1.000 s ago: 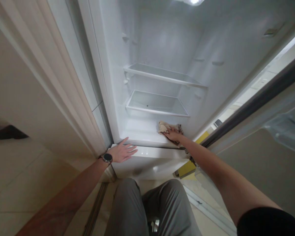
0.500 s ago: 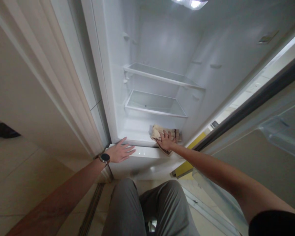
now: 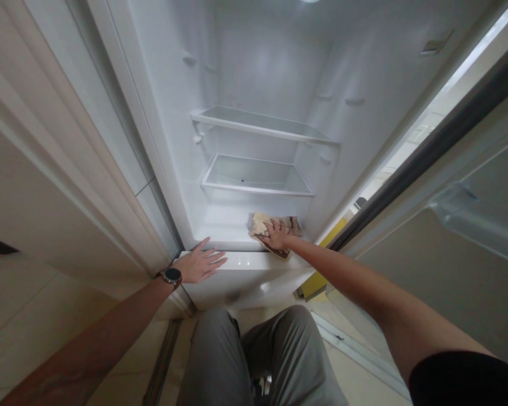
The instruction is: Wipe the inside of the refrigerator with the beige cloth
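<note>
My right hand [image 3: 276, 234] holds a beige and brown cloth [image 3: 260, 224] pressed against the floor of the fridge compartment [image 3: 224, 220], toward its right front corner. Part of the cloth hangs over the front lip, and its underside is hidden. With fingers spread, my left hand [image 3: 200, 265] rests on the top edge of the white drawer front [image 3: 237, 282] below the compartment, holding nothing. A watch [image 3: 171, 275] sits on the left wrist.
Two glass shelves [image 3: 258, 175] span the compartment above my hands. The open fridge door [image 3: 461, 225] stands at the right, beside a yellow panel [image 3: 315, 285]. A pale door frame [image 3: 68, 141] rises close on the left. My knees [image 3: 296, 344] are bent below the drawer.
The view has shifted slightly, so the fridge appears further left. My right hand stays on the cloth near the front right corner, and my left hand keeps its place on the drawer edge.
</note>
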Demonstrator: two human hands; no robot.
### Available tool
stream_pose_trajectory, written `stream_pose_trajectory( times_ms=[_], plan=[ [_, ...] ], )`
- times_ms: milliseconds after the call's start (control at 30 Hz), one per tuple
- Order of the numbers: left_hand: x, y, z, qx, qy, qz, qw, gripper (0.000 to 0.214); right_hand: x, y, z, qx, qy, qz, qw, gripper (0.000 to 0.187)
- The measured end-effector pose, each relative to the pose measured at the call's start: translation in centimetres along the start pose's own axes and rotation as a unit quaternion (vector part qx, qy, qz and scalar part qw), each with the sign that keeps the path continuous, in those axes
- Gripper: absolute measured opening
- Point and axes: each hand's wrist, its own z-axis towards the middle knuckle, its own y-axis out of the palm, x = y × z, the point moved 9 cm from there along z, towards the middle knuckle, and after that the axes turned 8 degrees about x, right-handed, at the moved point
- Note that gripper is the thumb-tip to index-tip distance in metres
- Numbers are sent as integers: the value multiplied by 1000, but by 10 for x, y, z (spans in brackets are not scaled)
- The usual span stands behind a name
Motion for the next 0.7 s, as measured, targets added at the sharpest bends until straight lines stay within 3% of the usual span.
stream_pose_trajectory(
  times_ms=[700],
  plan=[
    [-1,-2,0,-5,-1,-13,1000,45,-9,-8,39,-53,-48,-15,997,99]
  ],
)
